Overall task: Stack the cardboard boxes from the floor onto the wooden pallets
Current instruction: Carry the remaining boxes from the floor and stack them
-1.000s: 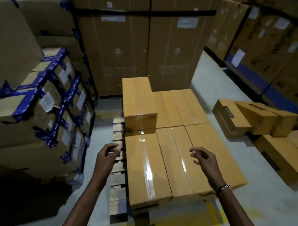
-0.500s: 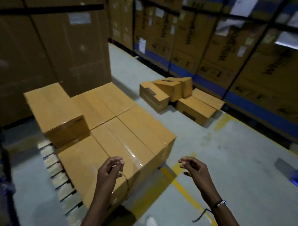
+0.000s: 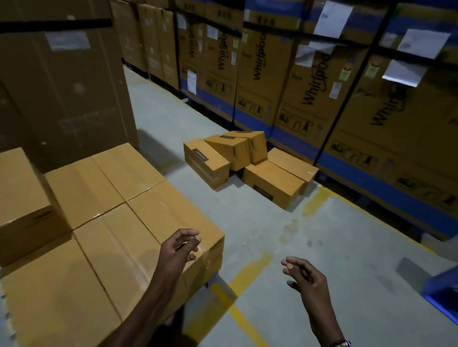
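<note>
Several tan cardboard boxes [image 3: 110, 220] lie flat in one layer at the lower left, hiding the pallet under them. One more box [image 3: 14, 193] sits on top of that layer at the far left. A loose pile of several boxes [image 3: 249, 163] rests on the grey floor ahead, against the racked cartons. My left hand [image 3: 178, 252] hovers over the near right corner of the stacked layer, fingers loosely curled and holding nothing. My right hand [image 3: 303, 279] hangs over bare floor, fingers relaxed and empty.
Tall brown appliance cartons [image 3: 318, 80] with blue bands line the right and back. A very large carton [image 3: 58, 82] stands behind the stack on the left. A blue object [image 3: 448, 290] juts in at the right edge. Yellow floor lines [image 3: 247, 276] run between stack and pile.
The view has swung right, from the stacked boxes toward the pile on the floor, which now looks nearer. Both hands stay raised and empty.
</note>
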Motion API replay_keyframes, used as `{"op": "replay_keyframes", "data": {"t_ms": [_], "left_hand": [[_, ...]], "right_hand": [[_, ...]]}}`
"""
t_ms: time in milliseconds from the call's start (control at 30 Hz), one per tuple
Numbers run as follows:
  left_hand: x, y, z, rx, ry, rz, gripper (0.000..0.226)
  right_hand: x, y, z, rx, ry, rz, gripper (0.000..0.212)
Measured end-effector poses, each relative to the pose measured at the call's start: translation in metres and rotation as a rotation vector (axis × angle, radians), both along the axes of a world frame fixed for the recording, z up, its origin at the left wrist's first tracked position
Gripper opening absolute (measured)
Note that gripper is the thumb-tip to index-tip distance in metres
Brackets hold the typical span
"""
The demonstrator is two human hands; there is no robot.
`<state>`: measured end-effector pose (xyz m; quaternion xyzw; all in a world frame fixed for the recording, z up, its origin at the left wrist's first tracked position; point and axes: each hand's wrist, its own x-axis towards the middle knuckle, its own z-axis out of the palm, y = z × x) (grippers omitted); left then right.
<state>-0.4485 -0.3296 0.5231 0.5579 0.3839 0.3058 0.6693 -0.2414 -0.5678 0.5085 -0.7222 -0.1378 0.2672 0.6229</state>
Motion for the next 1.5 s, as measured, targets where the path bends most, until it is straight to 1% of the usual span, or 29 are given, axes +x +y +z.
{"op": "replay_keyframes", "data": {"t_ms": [233, 433, 667, 933, 1100, 1367, 1500], "left_hand": [[0.118, 0.019, 0.014, -0.055, -0.035, 0.118, 0.004], [0.184, 0.068, 0.002, -0.082, -0.025, 0.215, 0.014], [0.281, 0.177, -0.023, -0.123, -0.026, 0.321, 0.007], [0.384, 0.315, -0.010, -0.145, -0.022, 0.354, 0.009], [0.427, 0.383, -0.007, -0.131, 0.003, 0.403, 0.008], [0.486, 0.482, -0.031, -0.153, 0.045, 0.570, 0.013], [0.524, 0.532, -0.039, -0.191, 0.057, 0.648, 0.013]], "right_hand": [[0.132, 0.035, 0.020, -0.029, -0.007, 0.099, 0.014], [0.220, 0.112, 0.008, -0.071, 0.024, 0.209, 0.013], [0.326, 0.242, 0.004, -0.087, 0.008, 0.282, 0.013], [0.438, 0.374, 0.017, -0.083, -0.001, 0.311, 0.017], [0.495, 0.455, 0.012, -0.080, 0.003, 0.364, 0.017], [0.585, 0.600, -0.022, -0.097, 0.028, 0.512, 0.016], [0.628, 0.676, -0.027, -0.111, 0.042, 0.606, 0.016]]}}
